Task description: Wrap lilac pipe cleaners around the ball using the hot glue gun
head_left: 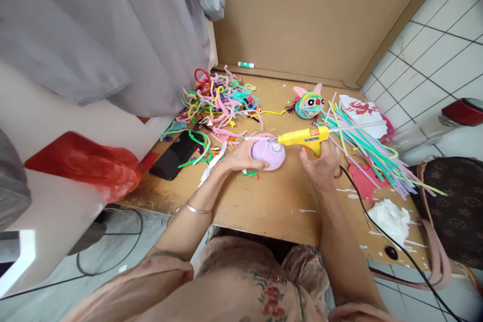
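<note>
My left hand [244, 154] is wrapped round a ball covered in lilac pipe cleaner [269, 157], held over the middle of the table. A patch at the top of the ball is uncovered and looks silvery, and a loose lilac end sticks out to the left. My right hand [322, 163] grips a yellow hot glue gun [302, 137] by its handle. Its nozzle points left, at or very close to the bare patch; whether it touches I cannot tell. A clear glue stick juts from the gun's back.
Tangled pipe cleaners [222, 100] lie back left, beside a black phone [175, 156]. A decorated ball with pink ears [309, 103] stands behind the gun. Straight pipe cleaners [370, 146], a crumpled tissue [390, 221] and a brown bag [453, 206] are at right. The gun's black cord [372, 219] trails right.
</note>
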{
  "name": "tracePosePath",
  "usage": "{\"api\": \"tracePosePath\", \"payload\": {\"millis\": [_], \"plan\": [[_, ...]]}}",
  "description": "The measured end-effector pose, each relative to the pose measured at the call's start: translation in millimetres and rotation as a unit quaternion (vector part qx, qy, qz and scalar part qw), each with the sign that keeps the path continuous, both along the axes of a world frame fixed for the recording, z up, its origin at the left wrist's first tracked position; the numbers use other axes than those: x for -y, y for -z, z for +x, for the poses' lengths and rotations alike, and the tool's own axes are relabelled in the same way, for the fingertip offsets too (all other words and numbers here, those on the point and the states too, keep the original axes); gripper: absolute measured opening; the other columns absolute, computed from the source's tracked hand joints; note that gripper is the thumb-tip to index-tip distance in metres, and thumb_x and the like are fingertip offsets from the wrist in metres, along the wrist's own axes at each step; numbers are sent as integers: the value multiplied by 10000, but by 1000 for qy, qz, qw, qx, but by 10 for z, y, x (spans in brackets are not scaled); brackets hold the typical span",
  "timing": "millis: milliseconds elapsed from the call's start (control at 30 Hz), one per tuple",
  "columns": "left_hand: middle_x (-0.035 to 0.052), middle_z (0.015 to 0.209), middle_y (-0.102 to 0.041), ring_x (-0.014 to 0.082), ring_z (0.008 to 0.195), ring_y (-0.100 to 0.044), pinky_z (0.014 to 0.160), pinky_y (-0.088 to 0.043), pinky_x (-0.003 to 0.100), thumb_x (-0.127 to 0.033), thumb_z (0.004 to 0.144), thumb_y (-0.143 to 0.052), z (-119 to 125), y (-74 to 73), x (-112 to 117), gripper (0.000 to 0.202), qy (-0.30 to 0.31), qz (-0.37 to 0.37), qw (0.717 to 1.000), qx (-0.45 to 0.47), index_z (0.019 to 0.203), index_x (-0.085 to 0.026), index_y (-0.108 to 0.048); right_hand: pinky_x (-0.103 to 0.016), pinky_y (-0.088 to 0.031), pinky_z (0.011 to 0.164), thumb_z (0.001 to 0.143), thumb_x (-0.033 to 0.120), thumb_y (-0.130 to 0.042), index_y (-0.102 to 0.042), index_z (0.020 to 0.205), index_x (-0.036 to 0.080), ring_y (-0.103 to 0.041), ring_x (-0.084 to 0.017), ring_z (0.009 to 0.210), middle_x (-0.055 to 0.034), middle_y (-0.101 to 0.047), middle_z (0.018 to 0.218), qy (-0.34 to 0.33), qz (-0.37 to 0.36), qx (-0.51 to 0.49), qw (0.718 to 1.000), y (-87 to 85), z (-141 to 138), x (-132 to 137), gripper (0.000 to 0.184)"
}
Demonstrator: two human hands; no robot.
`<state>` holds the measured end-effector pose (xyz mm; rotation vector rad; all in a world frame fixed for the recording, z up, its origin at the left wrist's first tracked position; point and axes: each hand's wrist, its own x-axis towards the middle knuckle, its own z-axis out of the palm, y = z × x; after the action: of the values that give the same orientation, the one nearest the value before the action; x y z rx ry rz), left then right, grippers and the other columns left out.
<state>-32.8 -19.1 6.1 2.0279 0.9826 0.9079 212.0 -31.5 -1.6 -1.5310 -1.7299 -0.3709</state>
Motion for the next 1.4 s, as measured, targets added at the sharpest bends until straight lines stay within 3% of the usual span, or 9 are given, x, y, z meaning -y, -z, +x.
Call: {"api": "tracePosePath", "payload": {"millis": [933, 1400], "plan": [[100, 1386, -565, 320, 1324, -515, 1180, -348, 530, -262, 591, -774, 18, -18, 11, 719, 12, 6, 1000, -2, 1281, -219, -578, -346, -383, 687, 792, 343, -518, -502, 768, 236, -531, -225, 694, -41, -563, 718, -25, 6, 15, 1000, 8, 39, -13, 111], [117, 1399, -547, 322, 1334, -501, 1174, -350, 538, -282, 597, -778, 25, -12, 18, 715, 23, 8, 1000, 17, 1282, -216, -584, -333, -396, 664, 778, 317, -508, -510, 775, 239, -574, -231, 725, -42, -581, 718, -30, 14, 11, 999, -18, 31, -7, 79]]}}
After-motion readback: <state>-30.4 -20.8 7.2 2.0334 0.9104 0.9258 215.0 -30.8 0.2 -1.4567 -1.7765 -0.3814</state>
